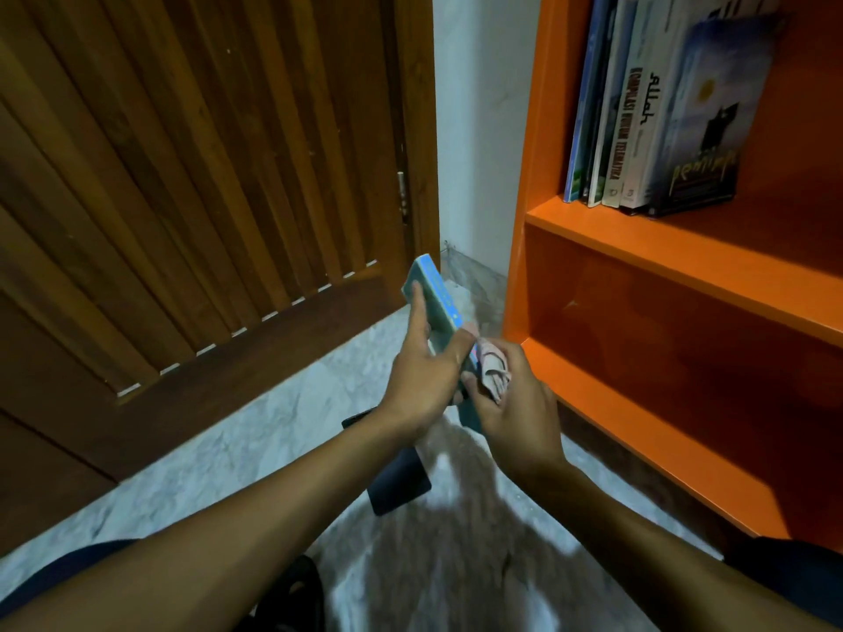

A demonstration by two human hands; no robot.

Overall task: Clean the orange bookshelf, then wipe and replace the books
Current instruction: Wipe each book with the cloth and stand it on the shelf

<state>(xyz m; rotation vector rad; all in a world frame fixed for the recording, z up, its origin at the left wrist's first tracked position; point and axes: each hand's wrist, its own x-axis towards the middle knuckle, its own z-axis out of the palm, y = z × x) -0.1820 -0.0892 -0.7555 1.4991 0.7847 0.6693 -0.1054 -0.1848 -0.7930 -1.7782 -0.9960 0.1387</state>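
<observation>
A blue book (431,299) is being gripped by the left hand (424,376) just left of the orange bookshelf (675,257), while a crumpled cloth (493,368) is being pinched against it by the right hand (511,412).

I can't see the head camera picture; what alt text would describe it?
A person's left hand holds a blue book while the right hand presses a crumpled cloth against it. To the right, an orange bookshelf holds a row of upright books; a dark book lies on the floor.

L hand (426,367) & R hand (511,403) gripping (close together).
</observation>
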